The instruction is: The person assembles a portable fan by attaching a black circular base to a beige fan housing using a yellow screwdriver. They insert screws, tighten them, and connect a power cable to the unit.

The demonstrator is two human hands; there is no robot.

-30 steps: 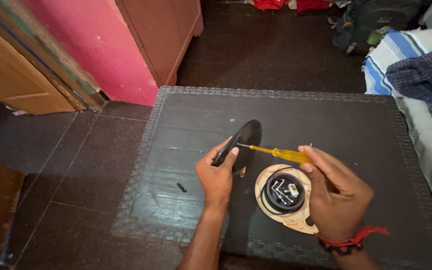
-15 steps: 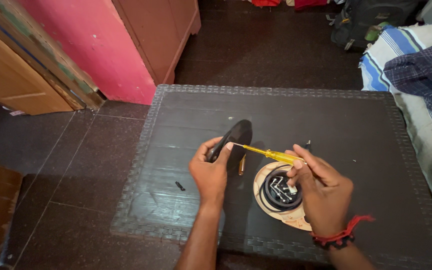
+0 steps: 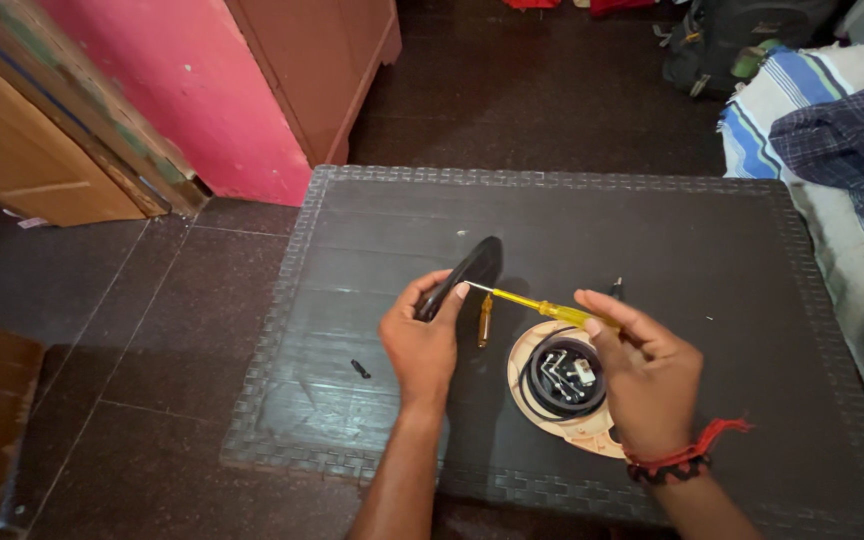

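Note:
My left hand point(image 3: 422, 340) grips a black round disc-shaped part point(image 3: 469, 272), held tilted on edge above the dark table point(image 3: 652, 230). My right hand point(image 3: 642, 375) holds a yellow-handled screwdriver point(image 3: 542, 307), with its metal tip against the disc near my left thumb. Below my right hand lies a beige round plate point(image 3: 552, 420) carrying a black ring with small metal parts point(image 3: 564, 375) inside. A second small amber-handled tool point(image 3: 484, 322) lies on the table under the screwdriver.
A small black piece point(image 3: 360, 368) lies on the table to the left, another small dark piece point(image 3: 616, 288) to the right. A pink wall and wooden cabinet point(image 3: 322, 70) stand behind; a bed with striped and checked cloth point(image 3: 832, 130) is at the right.
The disc has turned more edge-on in my left hand. Both hands shifted slightly left and nearer, the screwdriver tip staying at the disc.

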